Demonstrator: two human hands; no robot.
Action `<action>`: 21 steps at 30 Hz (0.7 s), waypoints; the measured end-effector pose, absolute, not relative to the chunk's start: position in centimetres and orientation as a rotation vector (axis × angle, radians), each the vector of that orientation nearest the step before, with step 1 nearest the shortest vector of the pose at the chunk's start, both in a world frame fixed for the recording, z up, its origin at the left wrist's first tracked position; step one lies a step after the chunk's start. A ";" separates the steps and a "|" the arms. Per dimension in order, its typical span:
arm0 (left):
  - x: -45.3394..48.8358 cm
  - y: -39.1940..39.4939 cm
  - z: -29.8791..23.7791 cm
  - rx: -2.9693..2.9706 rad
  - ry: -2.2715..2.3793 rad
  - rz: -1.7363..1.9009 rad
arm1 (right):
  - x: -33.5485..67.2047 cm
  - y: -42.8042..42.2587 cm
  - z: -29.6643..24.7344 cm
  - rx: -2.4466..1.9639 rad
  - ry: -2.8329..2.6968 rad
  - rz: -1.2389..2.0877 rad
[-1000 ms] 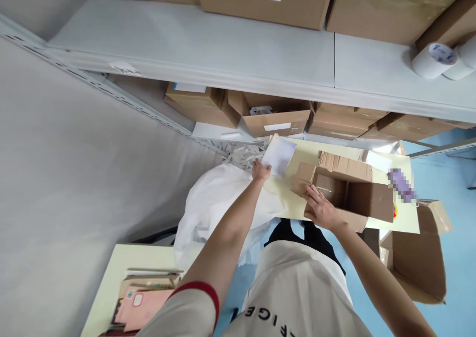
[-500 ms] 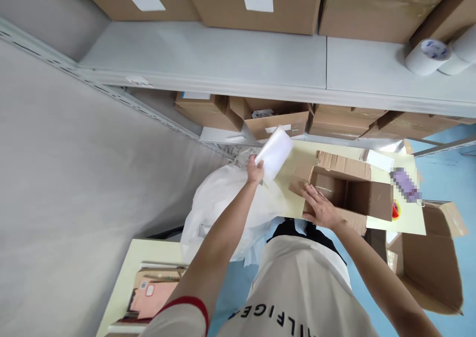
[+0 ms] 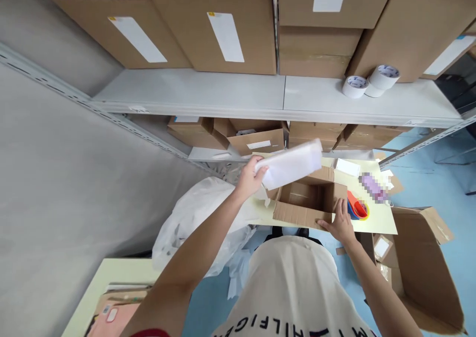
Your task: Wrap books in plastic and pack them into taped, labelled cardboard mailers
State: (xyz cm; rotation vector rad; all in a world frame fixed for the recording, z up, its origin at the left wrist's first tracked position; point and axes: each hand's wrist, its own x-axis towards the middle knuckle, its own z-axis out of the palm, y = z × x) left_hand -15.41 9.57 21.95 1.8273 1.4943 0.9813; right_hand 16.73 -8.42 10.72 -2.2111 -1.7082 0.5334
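Note:
My left hand (image 3: 250, 176) is closed on one end of a flat white packet (image 3: 292, 164), which it holds in the air over the left side of an open cardboard box (image 3: 297, 213). The box stands on a pale yellow table (image 3: 375, 219) and looks empty inside. My right hand (image 3: 340, 221) grips the box's near right corner, fingers over its rim.
A large white plastic bag (image 3: 193, 218) bulges left of the table. Behind it are grey shelves (image 3: 223, 91) with cardboard cartons and tape rolls (image 3: 368, 79). A red and blue tape dispenser (image 3: 356, 209) lies right of the box. A big open carton (image 3: 427, 262) stands on the blue floor at right.
My left hand lifted the white packet off the table and swung it right, over the box. My right hand slid from the box's left side to its near right corner.

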 end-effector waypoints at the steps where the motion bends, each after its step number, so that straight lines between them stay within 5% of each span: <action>1: -13.9 9.4 21.9 1.853 1.451 0.916 | 16.7 -8.4 10.1 -2.191 -1.689 0.561; 21: -3.3 9.0 11.2 1.924 1.556 -0.015 | 17.9 -8.0 7.3 -2.212 -1.571 0.797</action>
